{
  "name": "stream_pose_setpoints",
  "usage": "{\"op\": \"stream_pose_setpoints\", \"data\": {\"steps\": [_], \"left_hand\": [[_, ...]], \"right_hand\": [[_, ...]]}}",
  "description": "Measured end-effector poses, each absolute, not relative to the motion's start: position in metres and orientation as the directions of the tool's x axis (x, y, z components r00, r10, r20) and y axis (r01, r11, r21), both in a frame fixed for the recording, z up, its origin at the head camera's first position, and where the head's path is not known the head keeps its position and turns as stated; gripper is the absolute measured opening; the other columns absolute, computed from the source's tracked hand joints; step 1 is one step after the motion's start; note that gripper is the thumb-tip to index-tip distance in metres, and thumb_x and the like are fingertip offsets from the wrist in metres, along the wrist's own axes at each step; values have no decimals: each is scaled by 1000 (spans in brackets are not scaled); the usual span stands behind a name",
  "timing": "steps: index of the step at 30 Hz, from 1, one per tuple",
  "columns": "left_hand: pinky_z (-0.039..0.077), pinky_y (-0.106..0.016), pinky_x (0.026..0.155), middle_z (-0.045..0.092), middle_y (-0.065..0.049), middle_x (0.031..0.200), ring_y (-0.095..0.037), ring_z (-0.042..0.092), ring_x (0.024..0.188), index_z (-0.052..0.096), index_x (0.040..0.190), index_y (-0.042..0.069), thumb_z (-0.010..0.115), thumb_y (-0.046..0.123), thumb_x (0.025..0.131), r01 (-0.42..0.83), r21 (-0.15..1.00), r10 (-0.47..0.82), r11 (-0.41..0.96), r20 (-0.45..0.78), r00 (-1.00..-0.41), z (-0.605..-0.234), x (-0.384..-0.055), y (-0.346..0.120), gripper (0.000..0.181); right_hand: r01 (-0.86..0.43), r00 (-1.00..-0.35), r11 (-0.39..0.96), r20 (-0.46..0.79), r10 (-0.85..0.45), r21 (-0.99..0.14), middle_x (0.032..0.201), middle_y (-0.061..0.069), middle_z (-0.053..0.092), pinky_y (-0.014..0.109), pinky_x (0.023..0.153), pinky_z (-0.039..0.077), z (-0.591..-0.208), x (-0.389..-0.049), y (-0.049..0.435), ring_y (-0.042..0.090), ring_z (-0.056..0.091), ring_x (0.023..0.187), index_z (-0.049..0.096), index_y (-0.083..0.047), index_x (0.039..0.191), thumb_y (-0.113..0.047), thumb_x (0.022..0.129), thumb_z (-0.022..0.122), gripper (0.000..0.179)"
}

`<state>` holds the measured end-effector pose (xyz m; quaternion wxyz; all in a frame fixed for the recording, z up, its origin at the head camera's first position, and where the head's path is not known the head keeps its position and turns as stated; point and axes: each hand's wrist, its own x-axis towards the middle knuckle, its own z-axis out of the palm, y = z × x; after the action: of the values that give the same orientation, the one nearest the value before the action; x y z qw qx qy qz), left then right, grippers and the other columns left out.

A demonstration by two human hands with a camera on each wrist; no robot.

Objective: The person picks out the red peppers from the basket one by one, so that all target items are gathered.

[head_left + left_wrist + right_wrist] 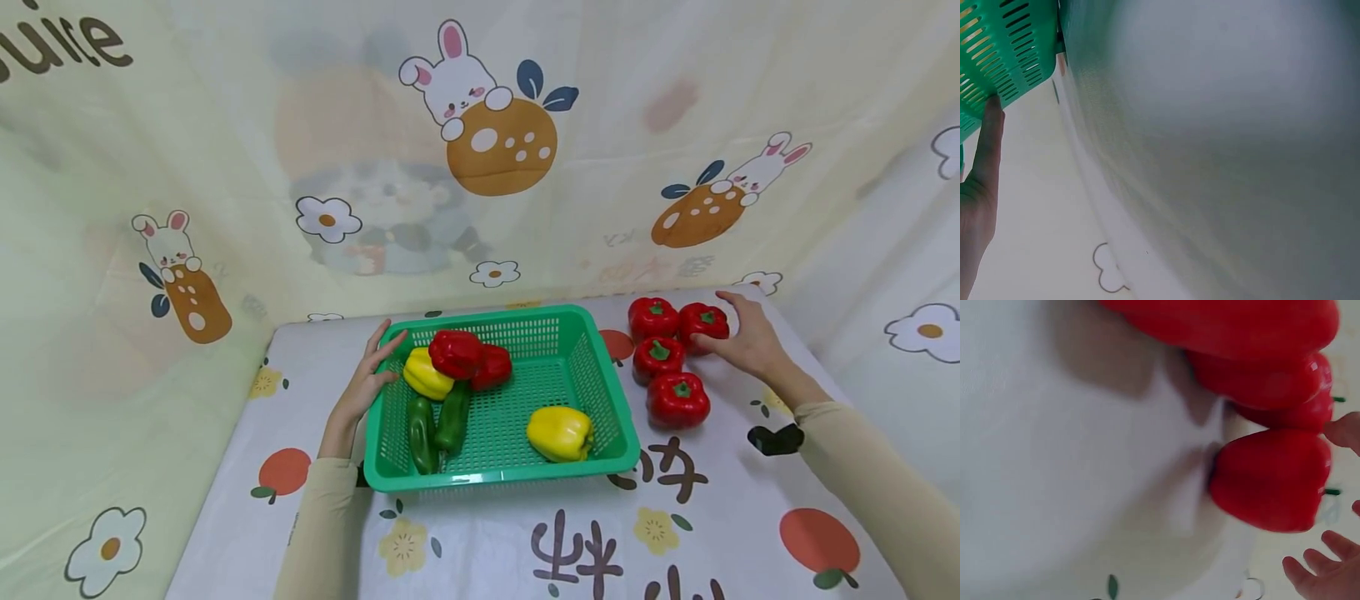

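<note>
My left hand (363, 385) is at the left side of a green plastic basket (502, 477), fingers extended over its rim. In the left wrist view a straight finger (990, 140) touches the slotted outer wall. My right hand (746, 340) is spread beside the back-right red bell pepper (703, 323), thumb at its near side and fingers beyond it. In the right wrist view the fingers stand apart from this red bell pepper (1272, 481); whether the thumb touches it, I cannot tell. Several red bell peppers (678, 400) stand clustered right of the basket, stems up.
Inside the basket, two red peppers (456, 354) lie at the back left, by a yellow pepper (427, 374) and two long green peppers (423, 435). Another yellow pepper (560, 433) lies front right. A printed cloth (480, 550) covers the table, with curtains (360, 108) around it.
</note>
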<state>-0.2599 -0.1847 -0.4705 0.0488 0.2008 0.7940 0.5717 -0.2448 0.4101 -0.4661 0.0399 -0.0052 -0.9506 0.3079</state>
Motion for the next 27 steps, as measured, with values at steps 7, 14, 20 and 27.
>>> {"op": "stream_pose_setpoints", "data": {"steps": [7, 14, 20, 27], "left_hand": [[6, -70, 110, 2, -19, 164, -40, -3, 149, 39, 147, -6, 49, -13, 81, 262, 924, 371, 278, 148, -917, -470, -259, -186, 67], [5, -71, 109, 2, -21, 163, -41, -3, 148, 38, 146, -8, 49, -13, 81, 258, 926, 363, 274, 149, -920, -471, -257, -187, 66], [4, -70, 110, 1, -20, 163, -41, -3, 149, 37, 147, -7, 50, -12, 81, 250, 932, 362, 262, 145, -921, -471, -258, -185, 67], [3, -69, 110, 1, -20, 163, -40, -4, 149, 37, 147, -7, 50, -12, 81, 251, 932, 366, 263, 144, -920, -470, -259, -184, 68]], "right_hand": [[-46, -994, 811, 104, 19, -583, 147, 37, 27, 74, 93, 34, -443, -241, 385, 55, 25, 133, 22, 5, 152, -28, 88, 73, 89], [-133, -987, 799, 148, -55, -587, 150, 32, 28, 71, 90, 41, -422, -237, 340, 52, 29, 134, 25, 1, 152, -27, 86, 75, 87], [-197, -978, 779, 170, -117, -596, 152, 25, 32, 68, 92, 42, -412, -237, 307, 46, 32, 135, 29, -3, 152, -25, 85, 76, 85], [-264, -964, 745, 184, -191, -613, 151, 21, 35, 65, 95, 42, -411, -240, 277, 40, 35, 134, 31, -6, 152, -29, 86, 75, 83]]}}
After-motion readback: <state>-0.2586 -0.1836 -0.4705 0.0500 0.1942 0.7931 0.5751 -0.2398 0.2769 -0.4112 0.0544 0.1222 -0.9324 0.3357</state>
